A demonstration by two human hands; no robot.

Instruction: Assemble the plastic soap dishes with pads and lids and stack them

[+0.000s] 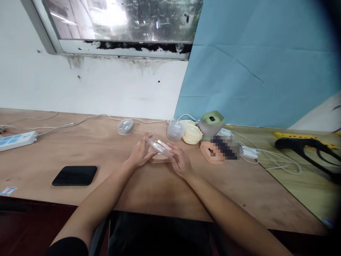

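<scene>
Between both hands I hold a clear plastic container (160,147), tilted a little above the table. My left hand (140,151) grips its left side, thumb in front. On its right side the fingers of my right hand (181,160) are closed. Below it a shallow pinkish piece (159,159) rests on the wood, partly covered by the container and my fingers. Just behind my right hand stand a clear plastic cup-like piece (174,130) and a stack of cream-coloured lids (192,133).
A black phone (75,175) lies at left, near a white power strip (18,140). A grey rounded device (125,127) sits toward the wall. At right are a green-topped device (211,122), an orange-pink piece (212,153), white adapters (248,152) with cables, and a black handled object (301,145).
</scene>
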